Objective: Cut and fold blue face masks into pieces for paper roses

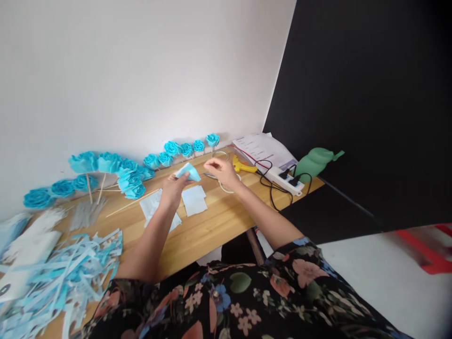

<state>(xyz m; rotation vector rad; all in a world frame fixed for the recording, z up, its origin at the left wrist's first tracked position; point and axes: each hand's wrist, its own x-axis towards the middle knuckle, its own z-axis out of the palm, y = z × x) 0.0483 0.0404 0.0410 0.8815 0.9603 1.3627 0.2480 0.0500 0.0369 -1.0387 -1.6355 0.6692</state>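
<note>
Blue sheet (191, 173): where is it, and who has it?

Up over the wooden table (221, 221), in the left hand (173, 186), thumb across its face and fingers folded behind in a closed pinch.

And the right hand (225, 170)?

Just apart from the sheet, fingers curled and tips drawn together. I can't tell whether something tiny sits between them.

What might go wrong?

With one hand gripping it, the sheet could crease or tear if tugged hard, I'd say. If the pinch loosened, it might fall among the pale squares (195, 201) below.

Anything further out?

The yellow glue gun (243, 165) lies beyond the right wrist; if it is hot, a careless reach could burn. The black cable (271, 188) loops near that forearm, so a sleeve or elbow could snag it and drag the power strip (286, 181).

Any writing?

The papers (264, 148) by the wall carry printed lines, too small to read. A white packet (31, 254) at far left shows a dark mark, cut off by the edge. I can make out no brand.
</note>
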